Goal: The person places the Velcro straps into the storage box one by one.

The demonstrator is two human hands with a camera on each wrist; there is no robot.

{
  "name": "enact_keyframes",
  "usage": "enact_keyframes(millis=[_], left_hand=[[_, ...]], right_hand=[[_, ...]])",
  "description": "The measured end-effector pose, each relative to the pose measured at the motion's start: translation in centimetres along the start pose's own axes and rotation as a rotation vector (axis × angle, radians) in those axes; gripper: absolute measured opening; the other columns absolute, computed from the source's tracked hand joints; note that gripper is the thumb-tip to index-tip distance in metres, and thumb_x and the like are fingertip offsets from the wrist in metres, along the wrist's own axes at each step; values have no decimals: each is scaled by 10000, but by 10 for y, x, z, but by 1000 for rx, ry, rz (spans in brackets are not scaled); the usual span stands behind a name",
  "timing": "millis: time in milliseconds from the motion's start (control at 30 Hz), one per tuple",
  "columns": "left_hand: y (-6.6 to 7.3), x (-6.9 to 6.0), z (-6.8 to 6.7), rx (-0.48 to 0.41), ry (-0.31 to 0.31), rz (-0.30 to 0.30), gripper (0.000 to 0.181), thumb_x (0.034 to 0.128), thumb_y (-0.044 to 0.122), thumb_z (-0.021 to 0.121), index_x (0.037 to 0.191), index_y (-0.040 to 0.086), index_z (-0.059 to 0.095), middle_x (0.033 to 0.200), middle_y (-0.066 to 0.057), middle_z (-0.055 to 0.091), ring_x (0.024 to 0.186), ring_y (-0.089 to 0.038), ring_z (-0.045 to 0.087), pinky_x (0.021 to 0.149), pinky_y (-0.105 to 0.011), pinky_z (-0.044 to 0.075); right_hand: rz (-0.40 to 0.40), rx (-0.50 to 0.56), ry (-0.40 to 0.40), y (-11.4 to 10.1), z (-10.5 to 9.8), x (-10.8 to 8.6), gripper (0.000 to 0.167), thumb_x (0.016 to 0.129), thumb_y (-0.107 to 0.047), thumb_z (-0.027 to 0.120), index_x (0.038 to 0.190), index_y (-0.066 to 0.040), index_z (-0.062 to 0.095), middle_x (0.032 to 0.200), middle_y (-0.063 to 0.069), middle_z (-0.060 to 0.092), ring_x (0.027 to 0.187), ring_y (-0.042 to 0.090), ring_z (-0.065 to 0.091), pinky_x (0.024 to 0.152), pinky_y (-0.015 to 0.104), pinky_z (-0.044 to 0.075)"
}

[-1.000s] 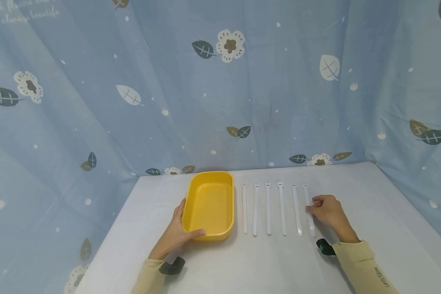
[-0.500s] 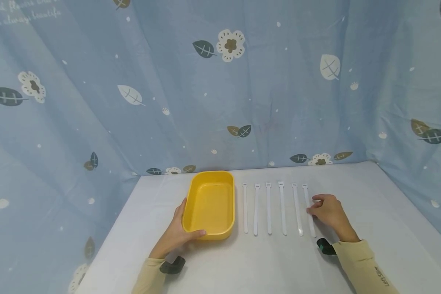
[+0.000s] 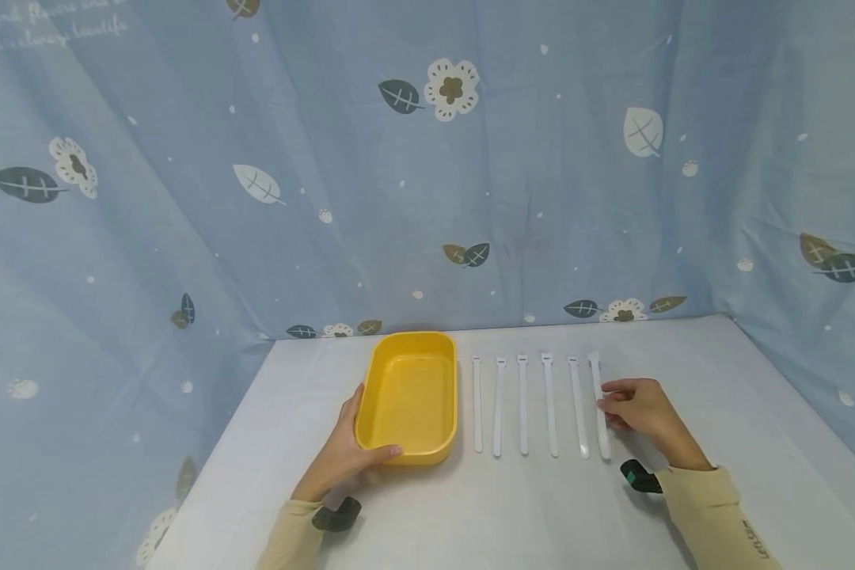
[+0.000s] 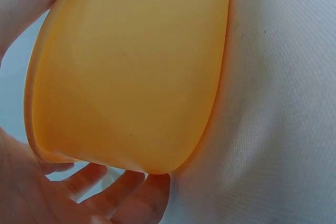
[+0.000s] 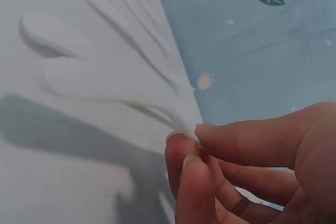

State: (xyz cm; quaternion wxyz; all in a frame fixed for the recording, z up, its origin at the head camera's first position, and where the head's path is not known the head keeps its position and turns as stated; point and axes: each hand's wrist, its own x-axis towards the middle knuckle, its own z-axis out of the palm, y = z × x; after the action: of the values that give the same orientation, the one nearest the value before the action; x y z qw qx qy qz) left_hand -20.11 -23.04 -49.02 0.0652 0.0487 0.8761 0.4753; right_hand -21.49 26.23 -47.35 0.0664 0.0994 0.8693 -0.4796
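My left hand [image 3: 343,457] grips the near left corner of a yellow tray [image 3: 408,400], thumb over the near rim and fingers along the left side. In the left wrist view the fingers [image 4: 131,198] lie against the wall of the tray [image 4: 131,72]. Several white straps [image 3: 550,412] lie in a row right of the tray. My right hand [image 3: 641,412] pinches the rightmost strap [image 3: 602,431] near its middle. The right wrist view shows thumb and fingertips of the hand [image 5: 247,166] closed on that strap [image 5: 105,80], its rounded end a little off the cloth.
A white cloth [image 3: 513,514] covers the table. Behind it and at both sides hangs a blue curtain [image 3: 356,158] with leaves and flowers. A black wrist device [image 3: 337,514] sits by the left sleeve, another [image 3: 641,477] by the right sleeve.
The rightmost strap has straightened slightly, its head now a little higher in the head view. My right hand and forearm have shifted slightly right. The left hand stays on the tray.
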Motion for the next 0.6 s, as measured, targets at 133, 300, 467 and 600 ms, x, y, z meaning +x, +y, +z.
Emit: enact_keyframes(millis=[133, 300, 467, 600], left_hand=[[-1, 0, 0, -6, -3, 13, 1309, 742, 451, 917, 1680, 209, 36, 1728, -89, 160, 1469, -313, 405, 1233, -608, 325], [-2, 0, -1, -4, -7, 25, 1307, 749, 443, 913, 1680, 202, 27, 1725, -90, 163, 1453, -318, 415, 1225, -596, 331], [-2, -1, -2, -1, -2, 27, 1306, 751, 434, 913, 1680, 181, 31, 1719, -96, 170, 1437, -320, 430, 1215, -598, 346], [-1, -1, -1, -6, 4, 22, 1304, 746, 426, 919, 1681, 197, 40, 1716, -80, 181, 1445, -316, 427, 1224, -602, 338]], right_hand=[[0, 26, -19, -3, -2, -3, 474, 989, -122, 666, 1371, 126, 537, 1100, 230, 690, 790, 141, 670, 671, 260, 613], [-21, 62, -35, -2, -4, -5, 503, 994, -137, 660, 1402, 118, 514, 1164, 265, 668, 818, 149, 679, 694, 279, 629], [-32, 92, -59, -3, -8, -6, 526, 1004, -155, 659, 1427, 108, 493, 1222, 280, 662, 846, 138, 698, 707, 277, 631], [-50, 125, -77, -7, -9, -7, 522, 1000, -143, 656, 1426, 112, 494, 1173, 213, 694, 840, 118, 703, 712, 274, 633]])
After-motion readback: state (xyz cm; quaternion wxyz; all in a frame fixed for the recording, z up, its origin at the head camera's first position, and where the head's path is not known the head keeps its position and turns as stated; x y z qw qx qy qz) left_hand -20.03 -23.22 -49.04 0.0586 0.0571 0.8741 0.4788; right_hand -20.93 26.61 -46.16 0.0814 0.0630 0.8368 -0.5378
